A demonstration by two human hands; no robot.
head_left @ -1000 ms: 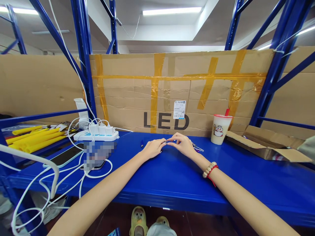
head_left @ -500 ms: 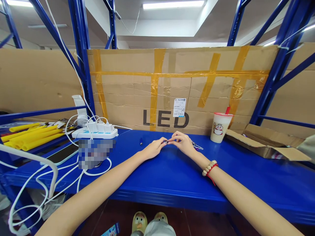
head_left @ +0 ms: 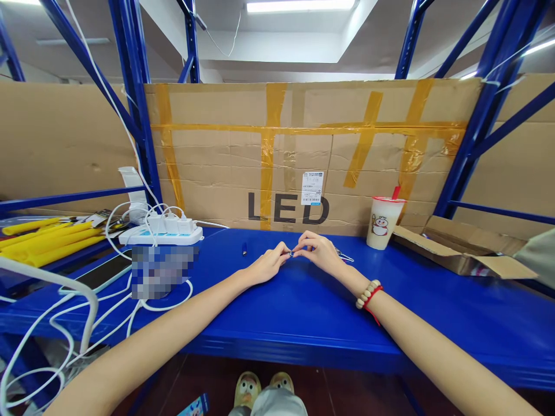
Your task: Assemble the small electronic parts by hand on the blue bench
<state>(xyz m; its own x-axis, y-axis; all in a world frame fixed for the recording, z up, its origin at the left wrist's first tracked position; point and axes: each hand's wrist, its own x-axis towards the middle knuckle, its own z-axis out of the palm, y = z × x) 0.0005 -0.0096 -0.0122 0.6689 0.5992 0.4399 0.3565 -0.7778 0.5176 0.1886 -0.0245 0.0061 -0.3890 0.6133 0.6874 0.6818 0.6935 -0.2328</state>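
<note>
Over the middle of the blue shelf (head_left: pixel 277 312), my left hand (head_left: pixel 269 264) and my right hand (head_left: pixel 318 252) meet fingertip to fingertip. Both are closed in a pinch on a small shiny piece (head_left: pixel 291 254), too small and too covered by fingers to name. Left of my left hand, a short dark blue cylinder (head_left: pixel 244 249), like a cap, stands on the shelf. Behind my right hand, a metal tool with thin loops (head_left: pixel 346 256) lies partly hidden; it looks like scissors or keys.
A drink cup (head_left: pixel 385 224) with a red straw and an open cardboard box (head_left: pixel 459 254) stand at right. On the left are a white power strip (head_left: pixel 160 234), loose white cables (head_left: pixel 169 307), a phone (head_left: pixel 102 271) and yellow tubes (head_left: pixel 60 244). Taped cardboard (head_left: pixel 217 167) backs the shelf.
The whole view has shifted slightly, so things sit a little further left. My hands keep the same pinch, and the small piece shows slightly differently between the fingertips.
</note>
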